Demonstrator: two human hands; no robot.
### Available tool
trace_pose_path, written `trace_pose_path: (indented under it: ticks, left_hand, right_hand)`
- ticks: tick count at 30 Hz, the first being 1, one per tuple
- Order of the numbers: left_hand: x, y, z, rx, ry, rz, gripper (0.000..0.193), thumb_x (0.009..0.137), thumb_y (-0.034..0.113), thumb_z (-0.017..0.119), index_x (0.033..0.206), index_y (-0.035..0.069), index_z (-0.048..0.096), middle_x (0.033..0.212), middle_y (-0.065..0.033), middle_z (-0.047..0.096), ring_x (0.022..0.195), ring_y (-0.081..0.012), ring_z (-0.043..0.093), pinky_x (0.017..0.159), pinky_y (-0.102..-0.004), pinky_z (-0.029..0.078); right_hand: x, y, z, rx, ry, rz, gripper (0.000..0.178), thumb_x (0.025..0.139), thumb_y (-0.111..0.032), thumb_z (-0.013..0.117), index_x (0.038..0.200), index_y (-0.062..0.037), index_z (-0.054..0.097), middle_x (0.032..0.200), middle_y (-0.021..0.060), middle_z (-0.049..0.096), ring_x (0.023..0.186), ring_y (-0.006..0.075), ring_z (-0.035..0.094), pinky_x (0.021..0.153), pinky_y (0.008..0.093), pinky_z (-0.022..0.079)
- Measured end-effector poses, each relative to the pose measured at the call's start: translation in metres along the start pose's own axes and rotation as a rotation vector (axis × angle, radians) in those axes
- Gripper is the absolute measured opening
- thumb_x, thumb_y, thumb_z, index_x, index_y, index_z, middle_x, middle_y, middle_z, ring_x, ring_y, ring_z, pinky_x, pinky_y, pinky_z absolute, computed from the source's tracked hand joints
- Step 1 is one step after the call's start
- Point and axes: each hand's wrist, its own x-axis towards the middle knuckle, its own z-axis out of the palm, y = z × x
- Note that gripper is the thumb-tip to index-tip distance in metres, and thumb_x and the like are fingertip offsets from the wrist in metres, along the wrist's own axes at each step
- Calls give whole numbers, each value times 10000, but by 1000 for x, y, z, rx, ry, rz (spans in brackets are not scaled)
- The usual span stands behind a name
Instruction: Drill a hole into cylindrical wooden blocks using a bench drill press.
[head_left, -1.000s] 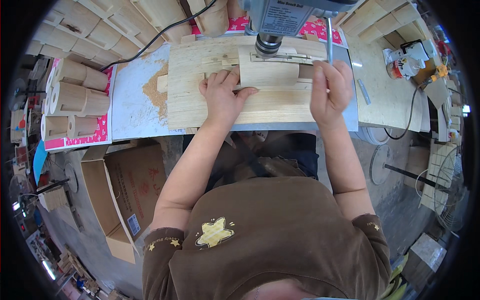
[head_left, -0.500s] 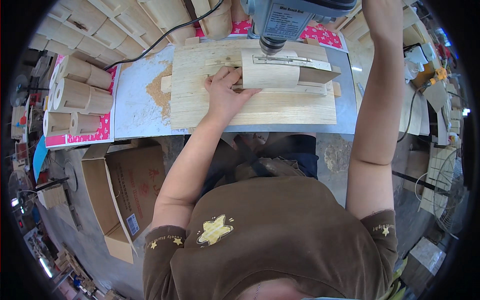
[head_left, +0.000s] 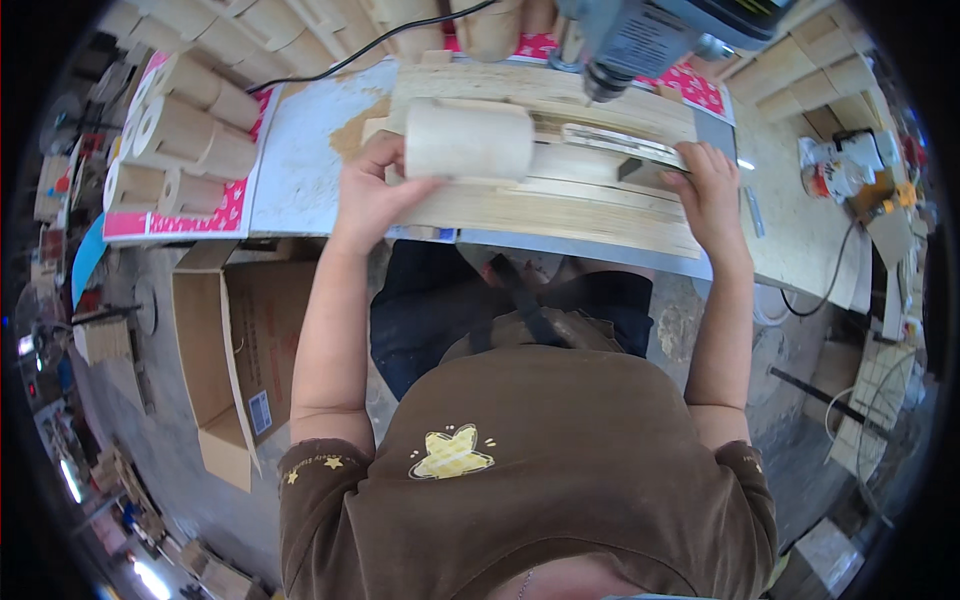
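My left hand (head_left: pixel 375 190) grips the left end of a pale wooden cylinder (head_left: pixel 470 140), thumb below it and fingers behind. The cylinder lies sideways over a wooden jig board (head_left: pixel 560 215). To its right, a narrow strip with a metal slot (head_left: pixel 620 145) runs along the jig, apart from the cylinder. My right hand (head_left: pixel 712 195) closes on the strip's right end; a dark block (head_left: pixel 632 170) shows beside its fingers. Whether the fingers also hold that block is hard to see. Above the jig hangs the chuck (head_left: pixel 603 82) of a bench drill (head_left: pixel 650 40).
Wooden cylinders (head_left: pixel 180 135) stand stacked at the left, with more along the back. A black cable (head_left: pixel 370 48) crosses behind the board. Sawdust (head_left: pixel 358 130) lies on the table (head_left: pixel 300 165). An open cardboard box (head_left: pixel 215 340) stands on the floor at the left.
My left hand has drawn the cylinder leftward, away from beneath the chuck and off the slotted strip. My right hand has come down from beside the drill to the strip's right end.
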Motion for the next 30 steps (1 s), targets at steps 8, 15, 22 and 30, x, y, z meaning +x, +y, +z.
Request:
trace_pose_path:
  ticks: [8, 15, 22, 30]
  left_hand:
    - [-21, 41, -41, -451, 339, -471, 344, 800, 296, 666, 831, -46, 639, 783, -115, 651, 641, -141, 614, 605, -240, 485]
    - [-27, 58, -14, -284, 210, -513, 360, 771, 299, 698, 799, -56, 647, 750, -103, 645, 631, -121, 593, 593, -219, 453]
    - [-21, 44, 26, -318, 265, -552, 448, 760, 330, 709, 830, -103, 621, 772, -140, 634, 682, -138, 583, 615, -238, 448]
    - [-5, 37, 77, -359, 4, -488, 500, 814, 436, 634, 820, -63, 598, 678, -39, 552, 618, -102, 481, 585, -227, 396]
  right_hand:
    - [-3, -30, 0, 14, -5, -57, 256, 725, -122, 657, 959, -76, 563, 841, 60, 536, 841, 259, 505, 827, 385, 330]
    - [-2, -48, 10, 86, 18, -55, 266, 707, -128, 668, 941, -44, 571, 868, 81, 555, 849, 284, 501, 794, 375, 367]
    - [-2, -31, 6, 131, 20, -59, 273, 701, -129, 672, 947, -49, 581, 878, 82, 561, 854, 280, 503, 788, 375, 381]
    - [0, -34, 12, 83, 77, -106, 288, 687, -127, 683, 947, -56, 582, 855, 76, 564, 851, 274, 514, 808, 389, 383]
